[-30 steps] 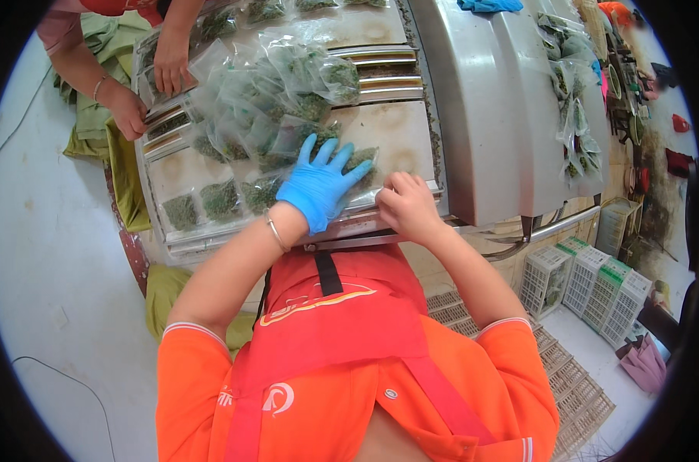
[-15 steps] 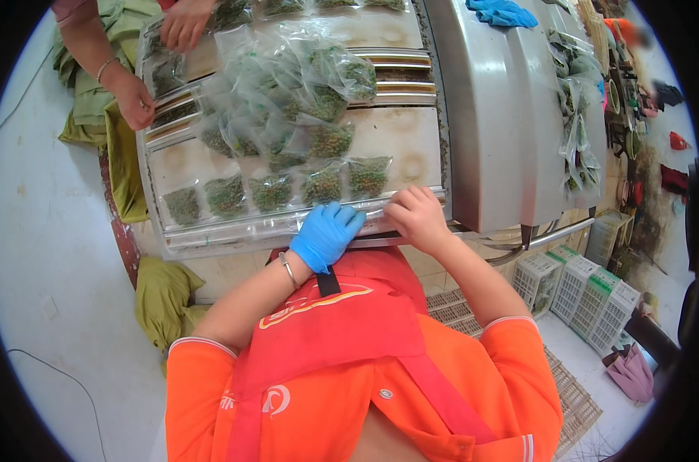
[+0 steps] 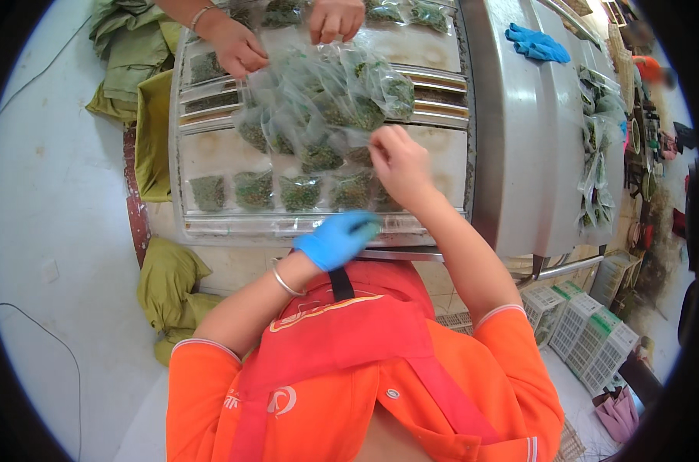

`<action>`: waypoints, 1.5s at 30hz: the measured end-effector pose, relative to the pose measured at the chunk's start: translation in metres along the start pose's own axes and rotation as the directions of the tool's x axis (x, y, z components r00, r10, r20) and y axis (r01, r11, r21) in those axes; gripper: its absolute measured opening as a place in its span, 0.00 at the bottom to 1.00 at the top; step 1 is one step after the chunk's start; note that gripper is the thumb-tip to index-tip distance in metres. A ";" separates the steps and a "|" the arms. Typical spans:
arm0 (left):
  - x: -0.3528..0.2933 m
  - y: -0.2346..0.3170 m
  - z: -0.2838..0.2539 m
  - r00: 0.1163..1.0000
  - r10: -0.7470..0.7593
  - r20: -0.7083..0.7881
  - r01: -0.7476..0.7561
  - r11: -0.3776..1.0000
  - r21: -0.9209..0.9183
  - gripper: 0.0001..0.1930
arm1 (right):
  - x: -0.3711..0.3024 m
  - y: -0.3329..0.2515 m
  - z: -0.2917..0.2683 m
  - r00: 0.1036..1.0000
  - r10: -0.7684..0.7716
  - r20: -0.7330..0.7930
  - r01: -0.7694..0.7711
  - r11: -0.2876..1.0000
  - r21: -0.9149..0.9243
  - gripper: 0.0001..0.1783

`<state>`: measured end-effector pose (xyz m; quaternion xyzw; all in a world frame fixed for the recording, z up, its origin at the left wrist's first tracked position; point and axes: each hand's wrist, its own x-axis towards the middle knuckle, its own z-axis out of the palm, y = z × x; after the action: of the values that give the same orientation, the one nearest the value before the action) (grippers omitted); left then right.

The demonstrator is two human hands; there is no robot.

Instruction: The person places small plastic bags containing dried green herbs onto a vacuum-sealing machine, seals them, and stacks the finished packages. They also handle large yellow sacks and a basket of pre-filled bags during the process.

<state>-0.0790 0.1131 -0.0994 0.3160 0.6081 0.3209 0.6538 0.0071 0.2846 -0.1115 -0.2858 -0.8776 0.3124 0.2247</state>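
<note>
My left hand [image 3: 336,240], in a blue glove, is at the machine's near edge, below a row of clear plastic bags. Motion smears its fingers. My bare right hand [image 3: 402,165] is over the right end of that row, beside the heaped bags. Its fingers are bent together; what they hold, if anything, is hidden. The row holds several flat bags [image 3: 301,192] of small green berries, mouths toward the near metal sealing bar [image 3: 249,225]. A pile of similar filled bags [image 3: 319,100] lies loosely across the middle of the white machine bed [image 3: 442,162].
Another person's two hands [image 3: 240,52] [image 3: 338,19] reach in at the far side, by more bags. A steel lid [image 3: 511,146] stands at the right, with a blue glove [image 3: 537,43] on it. Green sacks [image 3: 168,281] lie left; plastic crates [image 3: 592,339] stand lower right.
My right hand has moved from the near bar up and left to the bag pile. My left hand has shifted slightly right and down. The other person's hands have moved right; the view has shifted.
</note>
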 end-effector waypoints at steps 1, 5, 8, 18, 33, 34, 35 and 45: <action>0.002 0.005 -0.009 0.994 -0.106 -0.035 0.095 0.968 -0.233 0.19 | -0.006 -0.002 -0.010 1.000 0.024 -0.010 -0.023 0.999 0.049 0.08; 0.022 0.032 -0.024 0.965 -0.263 0.003 0.159 0.574 -0.803 0.26 | -0.048 0.008 -0.034 0.997 0.069 -0.033 -0.064 0.989 0.132 0.15; 0.047 0.030 -0.015 0.951 -0.309 -0.012 0.180 0.585 -0.790 0.24 | -0.073 0.012 -0.042 0.998 0.057 0.040 -0.062 0.986 0.157 0.21; 0.067 0.031 -0.022 0.975 -0.205 -0.081 0.155 0.898 -0.413 0.12 | -0.049 0.030 -0.072 0.592 0.559 0.581 -0.788 0.250 0.562 0.11; 0.096 0.024 0.064 0.809 0.587 -0.008 -0.149 0.218 0.964 0.35 | -0.105 0.053 -0.108 0.987 0.114 0.111 -0.055 0.898 -0.437 0.17; 0.097 0.026 0.059 0.762 0.644 0.062 -0.222 0.170 0.960 0.40 | -0.108 0.051 -0.113 0.969 0.114 0.219 -0.015 0.912 -0.410 0.21; 0.101 0.025 0.056 0.739 0.661 0.134 -0.249 0.083 0.965 0.41 | -0.109 0.051 -0.113 0.934 0.177 0.310 -0.027 0.902 -0.431 0.21; 0.113 0.069 0.042 0.873 0.325 0.363 -0.384 0.000 0.923 0.39 | -0.118 0.062 -0.111 0.914 0.162 0.371 -0.014 0.928 -0.372 0.13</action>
<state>-0.0331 0.2441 -0.1087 0.8152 0.5481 -0.0184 0.1864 0.1804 0.2951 -0.1008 -0.2930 -0.9330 0.2070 -0.0282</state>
